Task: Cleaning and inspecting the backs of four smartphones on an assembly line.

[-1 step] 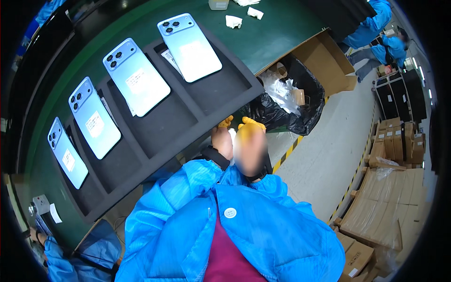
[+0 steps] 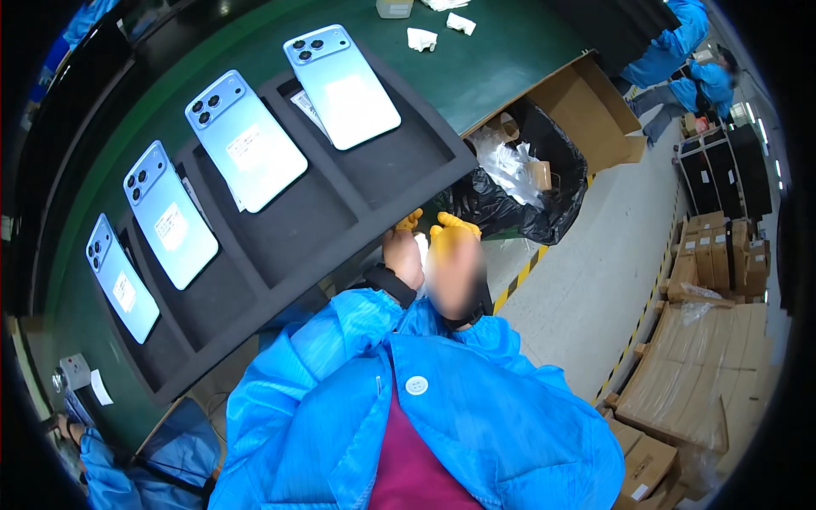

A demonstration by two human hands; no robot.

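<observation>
Both my hands are close together in front of my chest, just past the near edge of the dark foam tray (image 2: 293, 276). Yellow covers sit on the fingers. My left hand (image 2: 405, 253) is closed, its fingers bent. Beside it my right hand (image 2: 455, 263) is also closed, partly blurred. A small white piece (image 2: 421, 242) shows between them; what exactly the fingers grip is hidden. Light blue phones rest back up in the tray: one at the far right (image 2: 342, 89), a second (image 2: 246, 140), a third (image 2: 170, 212) and one at the near left (image 2: 121, 276), each bearing a white label.
Right of the tray, a cardboard box (image 2: 586, 110) lined with a black bag (image 2: 557, 212) holds white waste. Crumpled white tissues (image 2: 422, 39) lie on the green table (image 2: 501, 51). Stacked cartons (image 2: 693, 357) stand at right beyond floor tape. Other people in blue work nearby.
</observation>
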